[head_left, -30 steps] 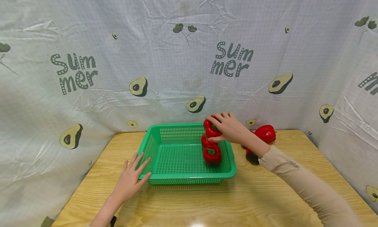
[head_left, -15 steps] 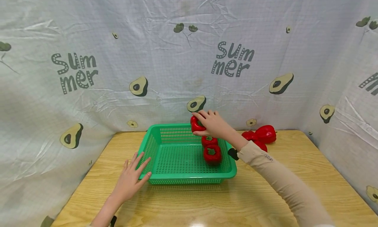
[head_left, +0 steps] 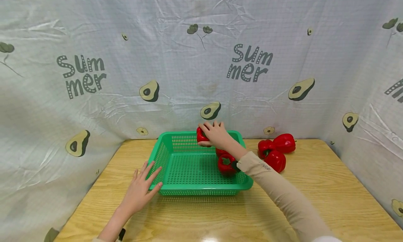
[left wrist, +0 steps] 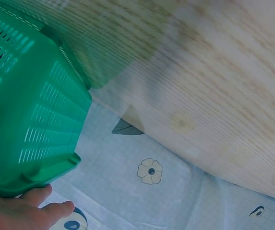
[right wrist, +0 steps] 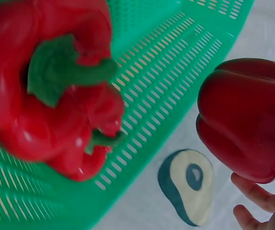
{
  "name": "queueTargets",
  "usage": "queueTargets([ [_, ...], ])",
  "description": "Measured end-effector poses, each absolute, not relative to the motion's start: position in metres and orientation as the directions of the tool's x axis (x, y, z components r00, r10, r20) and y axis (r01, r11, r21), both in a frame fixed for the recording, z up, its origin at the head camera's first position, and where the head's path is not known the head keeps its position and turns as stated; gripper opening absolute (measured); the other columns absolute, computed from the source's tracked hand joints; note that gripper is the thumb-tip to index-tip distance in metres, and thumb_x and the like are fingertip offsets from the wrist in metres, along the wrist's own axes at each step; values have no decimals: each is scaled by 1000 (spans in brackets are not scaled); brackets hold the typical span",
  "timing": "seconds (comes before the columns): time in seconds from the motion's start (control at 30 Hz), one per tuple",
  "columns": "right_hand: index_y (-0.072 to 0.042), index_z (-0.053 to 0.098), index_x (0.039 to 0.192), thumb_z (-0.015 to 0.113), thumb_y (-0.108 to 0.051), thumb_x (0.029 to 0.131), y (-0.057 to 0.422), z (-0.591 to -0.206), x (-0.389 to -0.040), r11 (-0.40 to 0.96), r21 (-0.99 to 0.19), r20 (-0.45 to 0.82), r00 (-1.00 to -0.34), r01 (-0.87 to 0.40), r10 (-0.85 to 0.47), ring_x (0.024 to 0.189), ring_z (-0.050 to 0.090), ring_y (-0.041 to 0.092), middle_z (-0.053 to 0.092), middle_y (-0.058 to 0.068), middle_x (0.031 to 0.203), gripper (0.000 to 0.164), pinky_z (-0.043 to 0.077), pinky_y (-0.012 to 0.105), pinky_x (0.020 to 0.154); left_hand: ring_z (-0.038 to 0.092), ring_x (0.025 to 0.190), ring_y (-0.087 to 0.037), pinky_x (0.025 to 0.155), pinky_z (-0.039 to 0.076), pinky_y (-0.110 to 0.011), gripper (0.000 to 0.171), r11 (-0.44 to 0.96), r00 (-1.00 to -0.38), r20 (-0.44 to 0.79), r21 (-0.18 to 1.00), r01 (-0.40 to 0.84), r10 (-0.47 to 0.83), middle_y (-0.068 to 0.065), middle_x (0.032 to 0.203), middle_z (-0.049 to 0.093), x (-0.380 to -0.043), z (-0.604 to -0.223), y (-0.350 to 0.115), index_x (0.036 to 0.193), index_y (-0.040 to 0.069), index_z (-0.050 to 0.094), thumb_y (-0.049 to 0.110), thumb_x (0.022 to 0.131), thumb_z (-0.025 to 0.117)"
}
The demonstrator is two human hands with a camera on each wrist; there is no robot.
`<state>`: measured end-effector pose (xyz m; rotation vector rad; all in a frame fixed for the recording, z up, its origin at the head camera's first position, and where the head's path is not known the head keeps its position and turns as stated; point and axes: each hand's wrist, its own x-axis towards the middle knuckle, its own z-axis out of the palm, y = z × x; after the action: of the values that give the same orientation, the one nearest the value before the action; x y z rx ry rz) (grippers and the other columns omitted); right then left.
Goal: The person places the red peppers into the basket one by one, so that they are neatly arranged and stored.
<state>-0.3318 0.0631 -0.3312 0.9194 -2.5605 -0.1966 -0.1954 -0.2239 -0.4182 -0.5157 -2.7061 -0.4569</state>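
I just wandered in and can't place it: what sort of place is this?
Probably a small staged work corner, though I can't be sure. A printed "summer" and avocado sheet hangs behind and beside a wooden table, which bears a green basket and red peppers.

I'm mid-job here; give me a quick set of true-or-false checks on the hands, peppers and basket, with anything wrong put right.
1. The right hand holds a red pepper. True.
2. The left hand is holding a pepper too. False: the left hand touches the rim of the green basket and holds no pepper.
3. Three peppers lie on the table, outside the basket. True.
4. The peppers inside the basket are at its left end. False: in the head view, the two peppers inside are at its right end.
5. The nearer pepper inside the basket shows a green stem. True.
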Motion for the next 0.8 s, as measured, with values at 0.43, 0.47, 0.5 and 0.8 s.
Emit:
queueTargets([
  [0.43, -11, 32, 138, 45, -54, 86, 52, -367, -344, 797, 191, 214, -768, -573, -604, 117, 39, 36, 41, 10, 132, 68, 32, 56, 94, 17, 135, -38, 100, 18, -65, 52, 882, -873, 389, 241, 406, 295, -17, 143, 30, -196, -419, -223, 133, 14, 44, 34, 86, 55],
  [0.47, -12, 32, 138, 45, -54, 86, 52, -369, -344, 799, 181, 207, -772, -573, -600, 118, 39, 36, 41, 10, 132, 68, 31, 56, 94, 17, 135, -38, 100, 18, -65, 52, 881, -872, 389, 242, 406, 295, -17, 143, 30, -196, -419, -223, 133, 14, 44, 34, 86, 55],
  [0.5, -12, 32, 138, 45, -53, 86, 53, -371, -344, 802, 171, 194, -779, -572, -597, 120, 38, 37, 41, 10, 132, 68, 31, 57, 95, 17, 135, -38, 100, 18, -65, 52, 881, -872, 389, 242, 406, 295, -17, 143, 30, -196, -419, -223, 133, 14, 44, 35, 86, 55],
  [0.8, -16, 31, 139, 43, -57, 84, 57, -386, -349, 804, 140, 127, -795, -578, -594, 121, 38, 35, 40, 9, 134, 70, 30, 56, 98, 17, 135, -38, 99, 17, -65, 51, 876, -872, 393, 257, 408, 291, -17, 142, 31, -196, -419, -223, 132, 14, 45, 30, 85, 57],
])
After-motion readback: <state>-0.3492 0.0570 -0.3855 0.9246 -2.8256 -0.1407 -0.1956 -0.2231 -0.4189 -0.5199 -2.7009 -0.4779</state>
